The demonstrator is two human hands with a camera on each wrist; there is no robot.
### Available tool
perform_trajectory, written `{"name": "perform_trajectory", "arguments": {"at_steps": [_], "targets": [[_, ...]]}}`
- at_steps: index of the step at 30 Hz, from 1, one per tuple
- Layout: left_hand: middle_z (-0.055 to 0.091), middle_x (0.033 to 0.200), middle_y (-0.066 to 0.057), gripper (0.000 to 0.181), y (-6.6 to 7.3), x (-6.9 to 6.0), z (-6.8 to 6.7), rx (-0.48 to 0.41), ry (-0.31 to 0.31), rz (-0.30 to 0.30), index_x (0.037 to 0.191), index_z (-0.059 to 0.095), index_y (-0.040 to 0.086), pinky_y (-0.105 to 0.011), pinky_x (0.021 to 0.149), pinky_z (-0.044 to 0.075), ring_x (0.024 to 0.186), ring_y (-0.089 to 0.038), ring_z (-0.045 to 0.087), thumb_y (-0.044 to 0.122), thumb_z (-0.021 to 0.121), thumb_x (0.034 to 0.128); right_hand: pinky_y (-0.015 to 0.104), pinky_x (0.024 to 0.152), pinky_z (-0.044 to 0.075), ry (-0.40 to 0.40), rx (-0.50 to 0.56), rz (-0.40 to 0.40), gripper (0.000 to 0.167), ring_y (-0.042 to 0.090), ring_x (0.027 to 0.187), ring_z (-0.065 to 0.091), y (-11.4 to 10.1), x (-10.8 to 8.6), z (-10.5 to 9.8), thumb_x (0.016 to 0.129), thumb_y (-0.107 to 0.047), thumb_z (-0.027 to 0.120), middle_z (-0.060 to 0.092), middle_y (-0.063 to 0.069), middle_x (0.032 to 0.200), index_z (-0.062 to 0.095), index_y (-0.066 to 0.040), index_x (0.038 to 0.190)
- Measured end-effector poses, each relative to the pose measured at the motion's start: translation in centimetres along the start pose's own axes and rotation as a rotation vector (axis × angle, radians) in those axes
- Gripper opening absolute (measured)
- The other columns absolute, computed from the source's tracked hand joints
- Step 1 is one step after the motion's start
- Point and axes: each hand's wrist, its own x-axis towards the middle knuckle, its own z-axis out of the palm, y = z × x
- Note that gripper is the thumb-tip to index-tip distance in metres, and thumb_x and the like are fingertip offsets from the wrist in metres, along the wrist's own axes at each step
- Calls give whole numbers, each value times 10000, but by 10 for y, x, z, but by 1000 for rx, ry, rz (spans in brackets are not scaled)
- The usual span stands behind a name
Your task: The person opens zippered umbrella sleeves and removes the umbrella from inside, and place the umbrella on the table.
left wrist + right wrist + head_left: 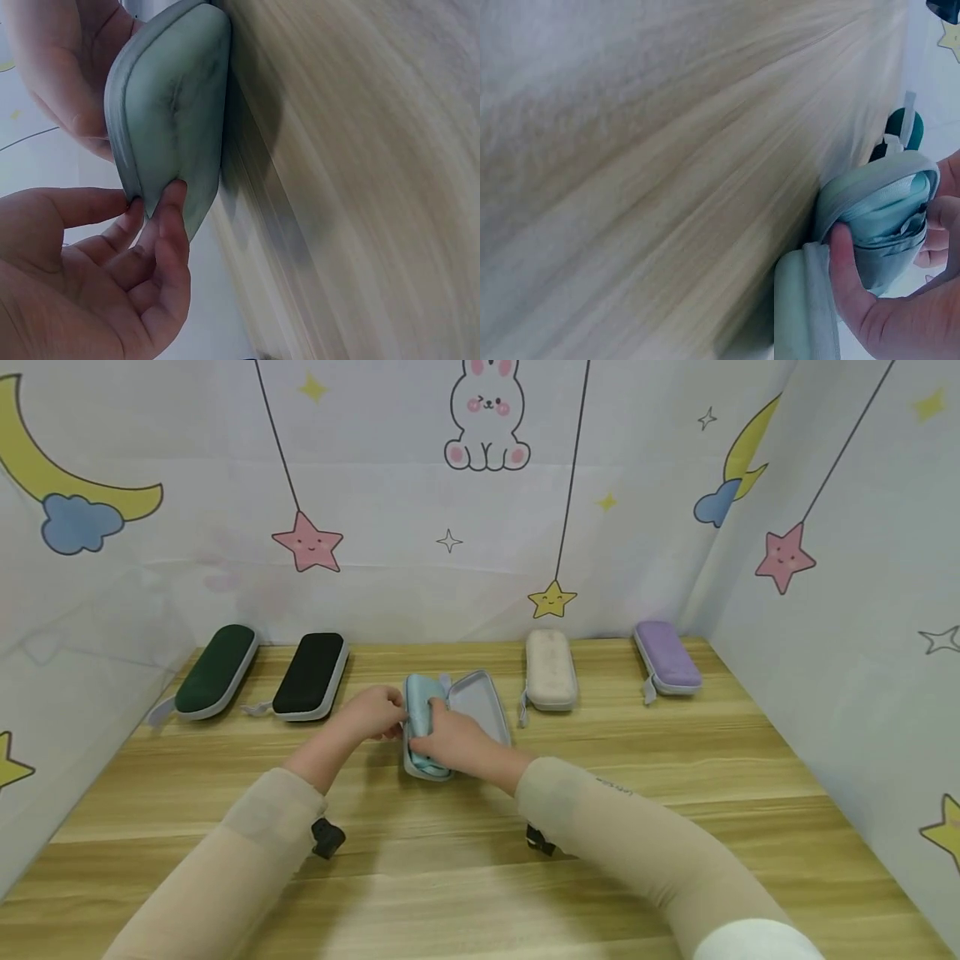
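A light blue zip case point(480, 693) lies unfolded mid-table, its grey-lined lid swung out to the right. In its left half sits a folded light blue fabric bundle point(420, 692), with shiny folds and a ribbed edge in the right wrist view. My left hand point(372, 713) pinches the case's outer left wall between thumb and fingers; the left wrist view shows the fingertips on the case shell point(172, 127). From the right, my right hand point(459, 739) grips the bundle, thumb point(844, 259) on the near side. Some of its fingers are hidden behind the bundle.
Along the back of the table stand a dark green case point(217, 672) and a black case point(309, 675) on the left. A cream case point(550, 668) and a purple case point(667, 656) are on the right. Printed curtains point(390, 485) hang behind.
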Motion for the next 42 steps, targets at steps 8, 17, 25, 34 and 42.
{"name": "perform_trajectory", "arguments": {"at_steps": [8,17,25,34,42], "targets": [[683,828,-131,153,3,0,0,36,9,-6,942,585,9,-303,611,463,740,-220,625,125,489,968,353,793,512,-7,74,18,798,224,1037,602,2,-3,-5,936,-392,606,549,156,1337,202,-58,1538],[686,816,-131,155,3,3,3,33,13,-1,924,576,14,-308,617,464,740,-232,618,132,489,973,387,822,511,-14,179,13,783,258,1138,559,7,-5,-7,940,-362,611,476,169,1417,200,-70,1540],[709,859,-139,166,4,4,3,23,7,-12,949,585,19,-318,629,470,769,-247,634,145,486,992,381,834,493,13,193,-14,711,242,1076,562,12,-6,-11,948,-296,602,507,183,1368,251,-41,1511],[697,845,-110,179,-5,5,-4,4,21,-55,1025,572,8,-343,674,482,825,-276,650,146,461,997,341,769,474,54,186,3,681,214,926,569,17,-7,-22,942,-270,577,530,158,1337,261,-88,1517],[679,856,-134,201,-21,6,-15,-33,27,-72,1049,551,-16,-359,692,488,816,-280,655,150,452,993,321,691,484,69,262,-24,651,223,878,582,20,-11,-36,935,-231,571,511,171,1322,289,-79,1502]]}}
